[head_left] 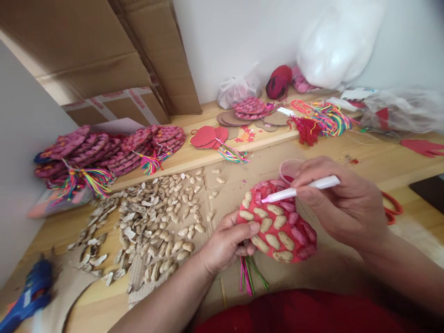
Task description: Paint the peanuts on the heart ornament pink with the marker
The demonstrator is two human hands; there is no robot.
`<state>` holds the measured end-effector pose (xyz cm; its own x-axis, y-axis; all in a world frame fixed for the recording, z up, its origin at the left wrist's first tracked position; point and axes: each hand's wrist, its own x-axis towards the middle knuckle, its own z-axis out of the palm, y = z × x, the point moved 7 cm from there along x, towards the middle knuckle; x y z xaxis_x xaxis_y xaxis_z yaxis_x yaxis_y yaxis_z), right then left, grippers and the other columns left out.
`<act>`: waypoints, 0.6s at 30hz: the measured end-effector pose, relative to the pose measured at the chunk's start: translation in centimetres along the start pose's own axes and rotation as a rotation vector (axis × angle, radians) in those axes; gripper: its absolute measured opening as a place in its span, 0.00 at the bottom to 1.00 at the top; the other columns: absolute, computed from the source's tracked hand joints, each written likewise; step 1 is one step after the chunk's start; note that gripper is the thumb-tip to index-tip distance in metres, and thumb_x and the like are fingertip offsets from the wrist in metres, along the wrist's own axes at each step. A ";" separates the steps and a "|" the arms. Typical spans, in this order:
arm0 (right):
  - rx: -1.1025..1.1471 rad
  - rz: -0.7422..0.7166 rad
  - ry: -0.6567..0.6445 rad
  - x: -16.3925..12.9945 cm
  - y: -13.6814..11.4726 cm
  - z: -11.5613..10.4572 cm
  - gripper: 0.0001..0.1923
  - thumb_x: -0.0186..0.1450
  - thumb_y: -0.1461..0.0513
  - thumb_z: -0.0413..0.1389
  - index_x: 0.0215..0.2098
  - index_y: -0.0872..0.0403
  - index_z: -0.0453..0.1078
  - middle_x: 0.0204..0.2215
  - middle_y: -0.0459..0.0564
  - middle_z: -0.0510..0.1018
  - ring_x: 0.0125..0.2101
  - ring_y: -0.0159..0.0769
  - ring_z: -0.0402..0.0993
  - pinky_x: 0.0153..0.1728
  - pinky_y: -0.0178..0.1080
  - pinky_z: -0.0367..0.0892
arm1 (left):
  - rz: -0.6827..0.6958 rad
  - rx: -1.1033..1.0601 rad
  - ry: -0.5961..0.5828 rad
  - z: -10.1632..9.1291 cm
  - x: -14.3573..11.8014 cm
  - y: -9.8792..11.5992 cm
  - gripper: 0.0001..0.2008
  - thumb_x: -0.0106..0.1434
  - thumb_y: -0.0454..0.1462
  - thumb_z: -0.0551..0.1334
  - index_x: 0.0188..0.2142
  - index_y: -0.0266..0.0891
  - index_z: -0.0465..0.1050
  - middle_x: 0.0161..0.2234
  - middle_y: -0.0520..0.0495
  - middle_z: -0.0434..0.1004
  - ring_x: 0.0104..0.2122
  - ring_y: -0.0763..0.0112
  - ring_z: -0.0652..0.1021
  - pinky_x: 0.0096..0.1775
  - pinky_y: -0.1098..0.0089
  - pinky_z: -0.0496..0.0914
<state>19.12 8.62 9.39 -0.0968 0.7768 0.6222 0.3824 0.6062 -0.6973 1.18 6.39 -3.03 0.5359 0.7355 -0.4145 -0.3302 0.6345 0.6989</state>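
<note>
My left hand (225,243) grips the lower left edge of a red heart-shaped card (277,226) covered with glued peanut shells, some plain and some painted pink. Coloured tassel threads (248,275) hang below it. My right hand (342,203) holds a white brush pen (301,188) whose pink tip touches a shell near the top of the card. A small pink cup (289,167) sits just behind the card.
A spread of loose peanut shells (152,222) lies on cardboard at left. Finished pink shell hearts with tassels (107,150) are stacked behind. A blue glue gun (29,293) lies at lower left. Red scissors handles (391,210) are at right. Cardboard boxes (104,60) and plastic bags (340,41) stand at the back.
</note>
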 end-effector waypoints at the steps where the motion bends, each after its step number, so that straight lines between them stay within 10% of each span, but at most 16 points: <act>1: -0.015 -0.001 -0.004 0.0 0.0 0.0 0.07 0.65 0.65 0.61 0.41 0.48 0.75 0.36 0.46 0.78 0.41 0.39 0.77 0.47 0.47 0.71 | 0.006 0.012 -0.001 0.0 0.0 0.0 0.17 0.52 0.44 0.75 0.33 0.35 0.75 0.22 0.53 0.75 0.15 0.82 0.69 0.16 0.80 0.48; 18: -0.085 -0.020 0.062 0.2 -0.7 -0.4 0.06 0.66 0.65 0.60 0.39 0.46 0.74 0.33 0.44 0.78 0.38 0.38 0.76 0.44 0.45 0.71 | 0.084 0.136 -0.036 0.2 0.0 0.0 0.17 0.56 0.46 0.74 0.36 0.36 0.77 0.27 0.53 0.76 0.20 0.81 0.70 0.22 0.80 0.65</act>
<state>19.24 8.28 10.16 -0.0494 0.7510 0.6584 0.4576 0.6030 -0.6535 1.31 6.33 -2.92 0.5395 0.7738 -0.3319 -0.2680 0.5315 0.8036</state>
